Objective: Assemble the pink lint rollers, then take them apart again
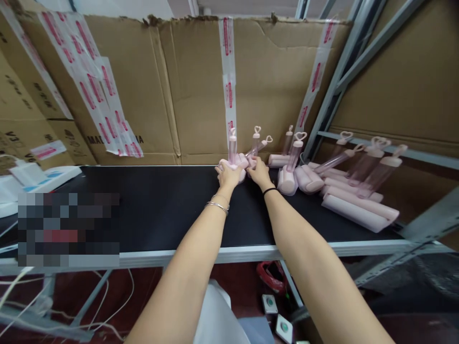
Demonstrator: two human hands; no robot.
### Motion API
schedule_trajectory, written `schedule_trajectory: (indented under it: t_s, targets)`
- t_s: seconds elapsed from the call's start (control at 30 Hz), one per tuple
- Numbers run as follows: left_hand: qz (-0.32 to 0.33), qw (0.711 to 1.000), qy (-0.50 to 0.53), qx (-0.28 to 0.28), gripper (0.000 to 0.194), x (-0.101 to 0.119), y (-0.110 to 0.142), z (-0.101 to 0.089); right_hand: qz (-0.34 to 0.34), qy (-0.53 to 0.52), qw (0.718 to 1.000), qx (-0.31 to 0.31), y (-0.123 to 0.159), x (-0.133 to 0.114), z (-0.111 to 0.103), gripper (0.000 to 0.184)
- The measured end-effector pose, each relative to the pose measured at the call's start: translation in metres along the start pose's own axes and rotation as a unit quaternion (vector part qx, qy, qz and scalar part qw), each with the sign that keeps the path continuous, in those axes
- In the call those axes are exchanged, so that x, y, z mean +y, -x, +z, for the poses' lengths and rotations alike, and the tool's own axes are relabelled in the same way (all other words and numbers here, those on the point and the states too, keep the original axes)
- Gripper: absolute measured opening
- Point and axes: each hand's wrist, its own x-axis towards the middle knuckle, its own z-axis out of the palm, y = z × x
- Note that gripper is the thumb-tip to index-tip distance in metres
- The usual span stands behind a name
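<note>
Both my arms reach to the far edge of the black tabletop. My left hand [228,175] is wrapped over the pale pink head of a lint roller [232,148], whose clear pink handle with a loop at its end points up. Just right of it, my right hand [259,173] has its fingers closed on another pink lint roller [252,152], its handle tilted. A further handle [256,135] rises right behind; the fingers partly hide the roller heads, so I cannot tell exactly which parts touch.
More pink lint rollers with heart-shaped loops [288,180] lie along the right side of the black table [161,205]. A tall cardboard sheet [193,91] stands behind. At the left are a white power strip [53,179] and cables. A metal frame [337,86] rises at right.
</note>
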Motion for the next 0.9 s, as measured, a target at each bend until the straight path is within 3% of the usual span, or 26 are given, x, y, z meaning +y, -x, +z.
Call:
schedule_trajectory:
  t_s: [0.13, 0.27, 0.37, 0.43, 0.53, 0.67, 0.9]
  targets:
    - [0.008, 0.998, 0.013, 0.061, 0.051, -0.015, -0.016, -0.020, -0.014, -0.031, 0.999, 0.019, -0.002, -0.002, 0.005, 0.039]
    - [0.006, 0.989, -0.004, 0.148, 0.034, -0.027, -0.022, -0.035, -0.075, -0.057, 0.994, -0.046, 0.001, -0.007, 0.010, 0.042]
    - [0.002, 0.988, -0.006, 0.153, 0.038, -0.031, -0.018, -0.036, -0.130, -0.067, 0.987, -0.066, 0.005, -0.012, 0.012, 0.035]
    - [0.004, 0.991, -0.005, 0.137, 0.052, -0.032, -0.015, -0.034, -0.135, -0.075, 0.986, -0.062, 0.008, -0.015, 0.013, 0.032]
    - [0.006, 0.993, -0.004, 0.118, 0.066, -0.033, -0.011, -0.033, -0.092, -0.093, 0.990, -0.045, 0.010, -0.018, 0.012, 0.031]
    - [0.005, 0.993, -0.002, 0.116, 0.059, -0.034, -0.010, -0.036, -0.027, -0.130, 0.991, 0.003, 0.011, -0.021, 0.010, 0.026]
    - [-0.007, 0.991, -0.019, 0.132, 0.060, -0.035, -0.012, -0.037, -0.019, -0.169, 0.985, 0.033, 0.014, -0.026, 0.010, 0.024]
